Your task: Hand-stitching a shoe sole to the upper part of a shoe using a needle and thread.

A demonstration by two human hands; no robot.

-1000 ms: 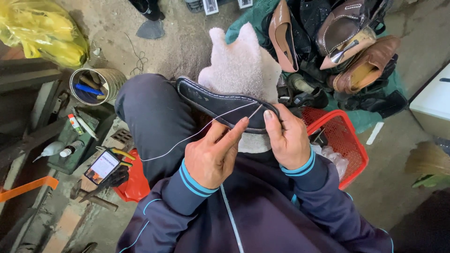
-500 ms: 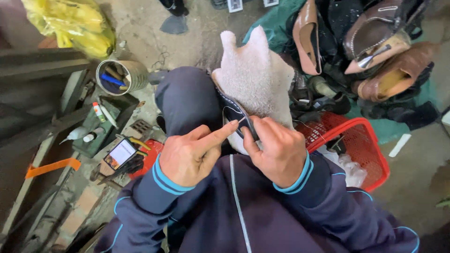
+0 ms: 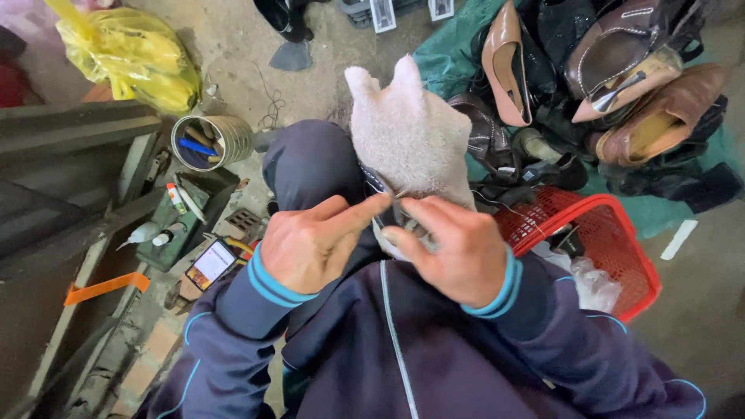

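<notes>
Bag: yellow plastic bag (image 3: 128,54), crumpled, on the ground far left.
Basket: red mesh basket (image 3: 613,233), right of the lap.
Sole: dark shoe sole (image 3: 386,203) over fuzzy cloth (image 3: 407,132) on the knee.
Left hand (image 3: 310,244): fingers curled, forefinger extended onto sole.
Right hand (image 3: 454,248): pinched closed on sole edge.

Tin of tools (image 3: 211,141) and phone (image 3: 210,264) left of the knee; basket (image 3: 613,240) right; piled shoes (image 3: 621,77) beyond the basket.
</notes>
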